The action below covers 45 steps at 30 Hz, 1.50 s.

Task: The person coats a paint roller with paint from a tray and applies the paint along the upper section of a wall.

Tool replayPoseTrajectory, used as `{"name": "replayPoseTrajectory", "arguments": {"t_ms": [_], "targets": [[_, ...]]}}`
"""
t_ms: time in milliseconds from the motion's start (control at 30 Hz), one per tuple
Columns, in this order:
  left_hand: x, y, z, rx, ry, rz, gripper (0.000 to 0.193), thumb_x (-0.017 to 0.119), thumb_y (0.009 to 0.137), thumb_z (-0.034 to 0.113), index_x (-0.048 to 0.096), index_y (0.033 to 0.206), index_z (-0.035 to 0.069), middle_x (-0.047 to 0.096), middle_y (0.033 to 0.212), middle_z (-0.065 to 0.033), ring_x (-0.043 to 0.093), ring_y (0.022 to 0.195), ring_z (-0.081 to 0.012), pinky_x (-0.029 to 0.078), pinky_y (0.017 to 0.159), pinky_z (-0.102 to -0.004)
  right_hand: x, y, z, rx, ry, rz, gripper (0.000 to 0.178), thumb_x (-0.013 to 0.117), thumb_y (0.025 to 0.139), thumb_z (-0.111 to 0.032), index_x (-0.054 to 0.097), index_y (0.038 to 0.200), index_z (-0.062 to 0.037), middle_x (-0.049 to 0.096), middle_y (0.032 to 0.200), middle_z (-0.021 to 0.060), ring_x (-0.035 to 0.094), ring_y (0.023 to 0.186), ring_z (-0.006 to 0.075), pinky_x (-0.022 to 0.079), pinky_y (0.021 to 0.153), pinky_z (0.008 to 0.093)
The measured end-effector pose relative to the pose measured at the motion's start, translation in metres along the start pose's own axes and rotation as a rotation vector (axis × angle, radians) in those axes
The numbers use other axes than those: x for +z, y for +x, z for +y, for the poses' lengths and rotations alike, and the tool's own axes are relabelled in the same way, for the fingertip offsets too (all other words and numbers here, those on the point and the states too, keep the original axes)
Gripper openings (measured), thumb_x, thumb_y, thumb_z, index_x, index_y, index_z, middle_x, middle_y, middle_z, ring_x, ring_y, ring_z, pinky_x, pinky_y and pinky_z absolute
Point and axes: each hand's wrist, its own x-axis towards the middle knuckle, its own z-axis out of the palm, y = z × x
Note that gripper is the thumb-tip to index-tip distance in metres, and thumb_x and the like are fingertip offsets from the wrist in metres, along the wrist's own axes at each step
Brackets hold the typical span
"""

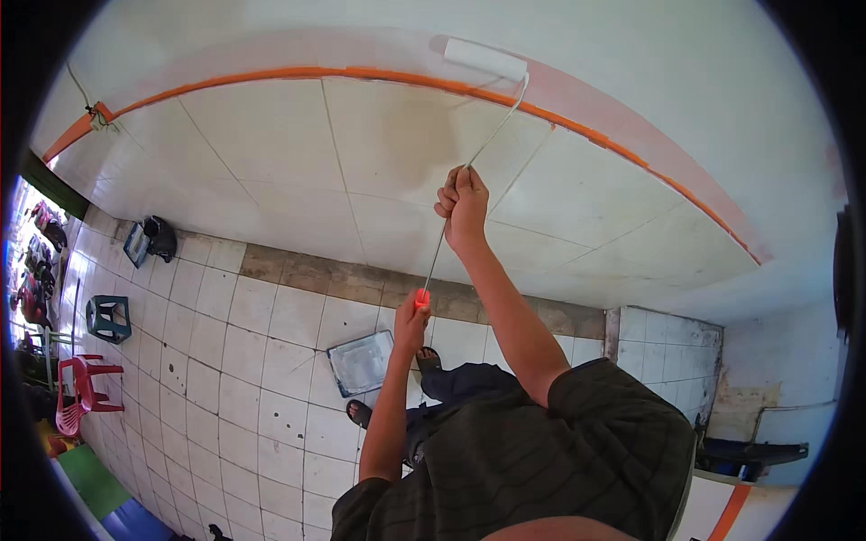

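A paint roller with a white sleeve (485,59) lies against the wall, over a pinkish band (577,95) just above the orange stripe (406,77). My right hand (464,203) is closed around its thin metal rod, partway along. Lower down, my left hand (412,320) grips the roller's red-orange handle, most of which the fingers hide. Below the hands, near my sandalled feet, a paint tray (361,362) with whitish paint sits on the tiled floor.
A cable (96,115) hangs at the wall's left end. On the floor to the left are a dark bag (160,238), a green stool (108,318) and a red plastic chair (87,393). Dark items (753,453) rest on a surface at the lower right.
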Motion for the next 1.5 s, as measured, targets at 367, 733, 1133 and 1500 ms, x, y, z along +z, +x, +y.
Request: {"name": "replayPoseTrajectory", "arguments": {"t_ms": [367, 733, 1133, 1500], "targets": [[0.002, -0.011, -0.008, -0.066, -0.115, 0.074, 0.010, 0.049, 0.091, 0.012, 0.053, 0.096, 0.005, 0.042, 0.062, 0.0047, 0.037, 0.052, -0.0032, 0.030, 0.045, -0.0210, -0.001, -0.005, 0.005, 0.055, -0.037, 0.033, 0.026, 0.043, 0.101, -0.024, 0.044, 0.078, -0.0105, 0.026, 0.059, -0.0057, 0.020, 0.047, 0.0053, 0.015, 0.041, 0.0232], [0.017, -0.021, -0.002, 0.058, -0.101, 0.009, 0.010, 0.051, 0.089, 0.016, 0.051, 0.091, 0.006, 0.040, 0.059, 0.0044, 0.034, 0.050, -0.0037, 0.028, 0.044, -0.0225, -0.013, -0.028, -0.015, -0.018, 0.044, -0.035, 0.028, 0.041, 0.102, -0.022, 0.043, 0.077, -0.0101, 0.030, 0.061, -0.0052, 0.020, 0.046, 0.0046, 0.014, 0.041, 0.0230], [0.061, -0.040, -0.026, -0.047, 0.040, -0.080, 0.011, 0.050, 0.090, 0.013, 0.044, 0.085, 0.005, 0.041, 0.059, 0.0026, 0.038, 0.052, -0.0063, 0.032, 0.046, -0.0250, -0.086, -0.035, -0.020, -0.028, 0.029, 0.138, 0.029, 0.044, 0.101, -0.024, 0.045, 0.076, -0.0090, 0.028, 0.058, -0.0055, 0.020, 0.045, 0.0043, 0.014, 0.040, 0.0228], [0.072, -0.014, -0.017, -0.032, 0.038, -0.077, 0.008, 0.047, 0.090, 0.013, 0.049, 0.092, 0.006, 0.042, 0.061, 0.0035, 0.036, 0.050, -0.0044, 0.030, 0.045, -0.0213, -0.079, -0.015, -0.044, -0.024, 0.027, 0.078, 0.029, 0.041, 0.102, -0.026, 0.046, 0.078, -0.0094, 0.026, 0.058, -0.0054, 0.020, 0.046, 0.0051, 0.014, 0.041, 0.0228]]}}
